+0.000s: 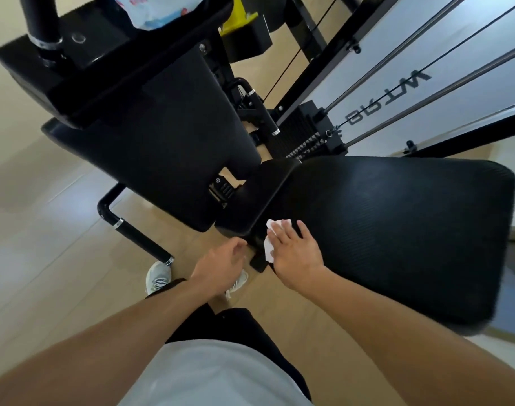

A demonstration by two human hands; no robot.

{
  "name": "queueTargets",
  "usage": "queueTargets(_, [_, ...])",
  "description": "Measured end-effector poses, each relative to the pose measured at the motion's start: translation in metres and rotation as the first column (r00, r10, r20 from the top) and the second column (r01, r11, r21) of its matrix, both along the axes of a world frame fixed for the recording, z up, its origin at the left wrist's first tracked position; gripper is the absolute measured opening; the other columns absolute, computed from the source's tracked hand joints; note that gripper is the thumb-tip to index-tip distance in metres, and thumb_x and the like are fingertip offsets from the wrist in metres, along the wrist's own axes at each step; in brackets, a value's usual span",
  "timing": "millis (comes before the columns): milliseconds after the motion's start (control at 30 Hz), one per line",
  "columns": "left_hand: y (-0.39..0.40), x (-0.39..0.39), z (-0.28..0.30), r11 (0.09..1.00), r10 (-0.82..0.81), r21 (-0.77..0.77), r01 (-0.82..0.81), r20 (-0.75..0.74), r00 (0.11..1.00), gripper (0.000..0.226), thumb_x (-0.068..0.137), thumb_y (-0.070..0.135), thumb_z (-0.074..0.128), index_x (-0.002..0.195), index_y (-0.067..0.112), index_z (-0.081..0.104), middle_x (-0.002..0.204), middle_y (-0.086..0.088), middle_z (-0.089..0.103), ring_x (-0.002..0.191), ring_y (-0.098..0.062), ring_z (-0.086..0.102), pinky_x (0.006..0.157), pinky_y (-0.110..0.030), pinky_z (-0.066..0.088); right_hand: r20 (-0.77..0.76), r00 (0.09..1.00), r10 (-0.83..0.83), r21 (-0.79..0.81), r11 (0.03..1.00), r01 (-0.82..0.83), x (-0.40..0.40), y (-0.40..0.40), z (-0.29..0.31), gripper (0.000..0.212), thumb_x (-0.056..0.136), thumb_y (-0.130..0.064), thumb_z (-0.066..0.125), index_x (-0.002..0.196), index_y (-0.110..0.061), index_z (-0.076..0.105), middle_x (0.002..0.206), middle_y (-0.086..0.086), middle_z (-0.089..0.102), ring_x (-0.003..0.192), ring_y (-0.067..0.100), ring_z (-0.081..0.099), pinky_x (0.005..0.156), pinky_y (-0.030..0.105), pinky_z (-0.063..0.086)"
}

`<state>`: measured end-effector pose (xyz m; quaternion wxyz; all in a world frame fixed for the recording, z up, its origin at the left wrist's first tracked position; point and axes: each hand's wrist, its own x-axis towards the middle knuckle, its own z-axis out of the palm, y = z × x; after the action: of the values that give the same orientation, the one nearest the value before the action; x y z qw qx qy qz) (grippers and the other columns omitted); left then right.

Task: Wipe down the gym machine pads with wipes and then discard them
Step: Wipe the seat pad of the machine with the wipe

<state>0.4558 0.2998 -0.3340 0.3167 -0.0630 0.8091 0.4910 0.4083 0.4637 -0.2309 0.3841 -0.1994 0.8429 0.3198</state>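
Observation:
A large black ribbed pad (396, 235) of the gym machine fills the right side. My right hand (297, 253) lies flat on its near left corner, fingers straight, pressing a white wipe (270, 240) against the pad; most of the wipe is hidden under the palm. My left hand (221, 265) hovers just left of it, fingers loosely bent, holding nothing, close to the edge of a smaller black pad (259, 197). A long black back pad (168, 142) slopes away at upper left.
A blue and white wipes pack (159, 10) rests on the machine's top ledge. A black foot bar (139, 232) juts out at lower left near my shoes. The weight stack (309, 133), cables and guide rods stand at upper right. Wooden floor surrounds the machine.

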Motion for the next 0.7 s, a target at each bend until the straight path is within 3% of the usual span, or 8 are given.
queueTargets(200, [0.016, -0.005, 0.013, 0.993, -0.027, 0.113, 0.027, 0.000, 1.000, 0.028, 0.099, 0.035, 0.053, 0.127, 0.042, 0.056, 0.107, 0.029, 0.061, 0.104, 0.002, 0.060, 0.077, -0.015, 0.044, -0.240, 0.959, -0.151, 0.077, 0.982, 0.174, -0.012, 0.019, 0.061, 0.066, 0.110, -0.048, 0.019, 0.158, -0.004, 0.027, 0.169, 0.022, 0.008, 0.157, 0.036, 0.007, 0.127, 0.053, 0.004])
queueTargets(300, [0.025, -0.011, 0.018, 0.984, -0.040, 0.171, 0.042, -0.020, 0.999, 0.031, 0.100, 0.029, 0.054, 0.130, 0.036, 0.058, 0.114, 0.025, 0.063, 0.108, 0.004, 0.059, 0.085, -0.017, 0.047, -0.233, 0.963, -0.136, 0.079, 0.984, 0.158, -0.013, 0.019, 0.062, 0.063, 0.111, -0.037, 0.024, 0.160, 0.003, 0.018, 0.168, 0.025, 0.015, 0.156, 0.037, 0.013, 0.128, 0.049, 0.010])
queueTargets(400, [0.032, -0.017, 0.017, 0.987, -0.012, 0.157, 0.023, -0.070, 0.998, 0.032, 0.101, 0.025, 0.056, 0.132, 0.031, 0.059, 0.124, 0.016, 0.064, 0.114, -0.001, 0.058, 0.096, -0.022, 0.048, -0.108, 0.988, -0.114, -0.035, 0.993, 0.111, -0.005, 0.009, 0.044, 0.065, 0.110, -0.033, 0.027, 0.162, 0.000, 0.005, 0.170, 0.021, 0.005, 0.158, 0.034, 0.005, 0.129, 0.048, 0.007])
queueTargets(533, [0.038, -0.030, 0.013, 0.993, 0.058, 0.108, -0.044, -0.126, 0.990, 0.032, 0.099, 0.020, 0.057, 0.129, 0.029, 0.061, 0.121, 0.019, 0.060, 0.108, 0.003, 0.057, 0.089, -0.014, 0.046, 0.060, 0.997, -0.041, -0.038, 0.998, 0.044, -0.018, 0.014, 0.014, 0.065, 0.111, -0.041, 0.015, 0.162, -0.006, -0.006, 0.170, 0.013, -0.014, 0.158, 0.030, -0.012, 0.128, 0.047, -0.001])
queueTargets(633, [0.047, -0.046, 0.007, 0.991, 0.109, 0.091, -0.096, -0.151, 0.983, 0.031, 0.099, 0.018, 0.058, 0.129, 0.027, 0.061, 0.122, 0.017, 0.058, 0.108, 0.001, 0.057, 0.090, -0.017, 0.049, -0.012, 0.993, -0.121, -0.030, 0.992, 0.121, -0.073, 0.039, 0.009, 0.068, 0.110, -0.045, 0.015, 0.163, -0.005, 0.000, 0.172, 0.012, -0.006, 0.159, 0.028, -0.008, 0.128, 0.049, 0.001])
queueTargets(700, [0.055, -0.057, 0.004, 0.990, 0.129, 0.073, -0.119, -0.148, 0.981, 0.029, 0.100, 0.022, 0.058, 0.128, 0.031, 0.060, 0.118, 0.022, 0.054, 0.101, 0.005, 0.054, 0.079, -0.007, 0.042, -0.094, 0.976, -0.198, -0.016, 0.980, 0.197, -0.120, 0.067, 0.011, 0.069, 0.109, -0.044, 0.018, 0.162, -0.004, 0.001, 0.172, 0.013, -0.004, 0.159, 0.029, -0.006, 0.128, 0.048, 0.000])
